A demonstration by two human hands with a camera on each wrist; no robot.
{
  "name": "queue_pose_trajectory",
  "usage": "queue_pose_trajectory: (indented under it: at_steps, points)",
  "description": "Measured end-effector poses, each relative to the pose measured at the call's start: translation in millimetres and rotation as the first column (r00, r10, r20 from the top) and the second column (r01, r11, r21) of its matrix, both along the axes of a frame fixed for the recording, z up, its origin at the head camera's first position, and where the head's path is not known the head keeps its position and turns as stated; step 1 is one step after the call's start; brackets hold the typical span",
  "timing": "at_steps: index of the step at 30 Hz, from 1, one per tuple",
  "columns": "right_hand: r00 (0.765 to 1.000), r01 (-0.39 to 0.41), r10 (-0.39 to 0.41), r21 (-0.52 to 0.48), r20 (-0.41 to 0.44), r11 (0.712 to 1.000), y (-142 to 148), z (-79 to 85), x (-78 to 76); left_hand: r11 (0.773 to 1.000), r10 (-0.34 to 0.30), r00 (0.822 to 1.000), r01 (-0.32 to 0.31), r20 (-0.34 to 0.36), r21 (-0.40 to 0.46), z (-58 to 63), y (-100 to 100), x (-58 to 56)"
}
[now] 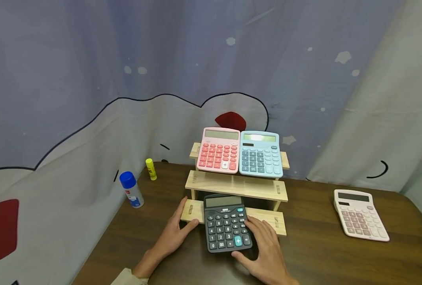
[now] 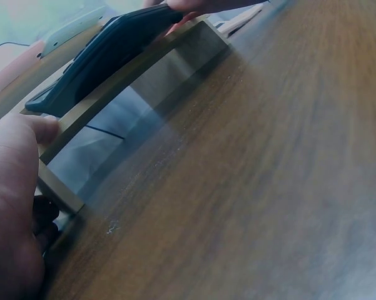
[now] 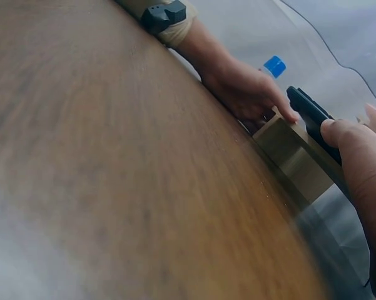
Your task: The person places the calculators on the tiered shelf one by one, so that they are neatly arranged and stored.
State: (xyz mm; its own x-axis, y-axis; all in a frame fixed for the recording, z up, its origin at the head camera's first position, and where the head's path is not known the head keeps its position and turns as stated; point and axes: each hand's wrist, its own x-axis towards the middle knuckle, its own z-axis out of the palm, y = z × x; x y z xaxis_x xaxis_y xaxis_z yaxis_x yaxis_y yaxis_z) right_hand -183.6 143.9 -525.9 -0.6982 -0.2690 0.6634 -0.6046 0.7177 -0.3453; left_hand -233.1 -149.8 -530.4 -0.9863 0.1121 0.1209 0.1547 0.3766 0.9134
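A black calculator (image 1: 226,228) is being set on the lowest step of a wooden rack (image 1: 235,186), its lower half overhanging the front edge toward 6 o'clock. It is being gripped by the right hand (image 1: 264,249), fingers curled over its right edge and thumb under its lower corner. The left end of that step is being steadied by the left hand (image 1: 176,231) — thumb on top, fingers curled round the end, as the wrist views show. The top step is already being occupied by a pink calculator (image 1: 219,150) and a blue calculator (image 1: 260,153), side by side and touching; the middle step is bare. A pale calculator (image 1: 360,214) is lying on the tabletop (image 1: 321,253) at 3 o'clock, well apart — judged as not yet placed. At 9 o'clock a blue-capped bottle (image 1: 131,190) and a glue stick (image 1: 151,169) are standing.
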Motion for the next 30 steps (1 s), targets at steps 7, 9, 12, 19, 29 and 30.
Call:
queue_pose_trajectory:
  at_steps: [7,9,12,19,29,30]
  points:
    - [0.999,0.016,-0.016,-0.002,0.041,1.000,-5.0,-1.5,-0.2,1.000,0.009,1.000,-0.009,0.026,0.002,-0.1,-0.3,0.9]
    - [1.000,0.008,-0.007,-0.005,0.029,1.000,-5.0,-2.4,-0.3,1.000,0.007,1.000,-0.007,0.027,0.002,-0.1,-0.1,1.2]
    - [1.000,-0.015,0.015,-0.010,0.006,1.000,-4.1,-3.5,0.0,1.000,0.004,1.000,-0.004,0.027,-0.002,-0.1,0.3,1.5]
    - [0.998,-0.053,0.053,0.000,-0.034,0.999,-3.3,-3.0,0.0,1.000,0.008,0.999,-0.008,0.035,-0.002,0.4,1.3,0.9]
    - [0.999,-0.046,0.046,-0.021,-0.010,0.999,-10.9,-1.0,0.9,0.999,-0.033,0.999,0.032,0.041,0.041,1.4,-1.7,0.9]
    - [0.999,-0.045,0.044,-0.023,-0.010,0.999,-11.7,-1.1,0.9,0.999,-0.037,0.998,0.035,0.044,0.041,1.4,-1.8,0.9]
